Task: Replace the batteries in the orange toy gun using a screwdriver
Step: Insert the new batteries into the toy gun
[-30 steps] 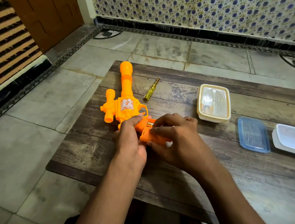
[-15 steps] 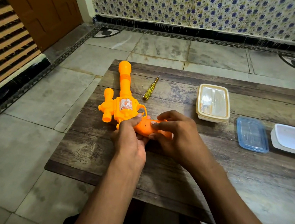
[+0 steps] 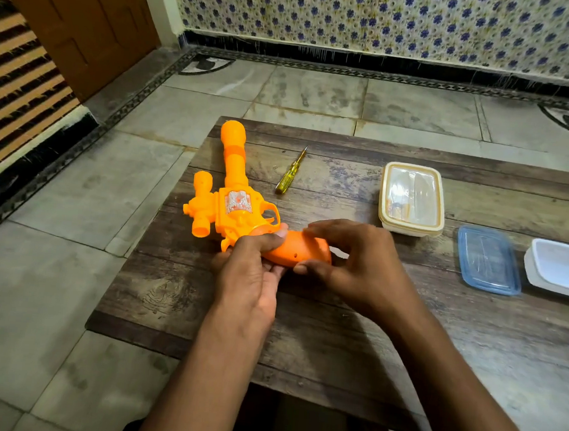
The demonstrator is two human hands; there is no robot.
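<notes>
The orange toy gun [image 3: 233, 197] lies on the wooden table [image 3: 352, 324] with its barrel pointing away from me and its grip toward my hands. My left hand [image 3: 250, 271] holds the gun where the grip begins, thumb on top and fingers underneath. My right hand [image 3: 351, 259] pinches the orange grip cover [image 3: 302, 249] between fingers above and thumb below. The cover sits flat on the grip, and the batteries are hidden. A yellow-handled screwdriver [image 3: 290, 173] lies on the table just right of the barrel, untouched.
A cream-rimmed box with a clear lid [image 3: 412, 197] stands at the right of the gun. A blue lid [image 3: 487, 259] and a white tray [image 3: 564, 269] lie further right. The table's left edge is close to the gun; tiled floor surrounds it.
The open battery compartment seen a second ago is now covered: my right hand has laid the orange cover flat onto the grip. My left hand has kept its hold.
</notes>
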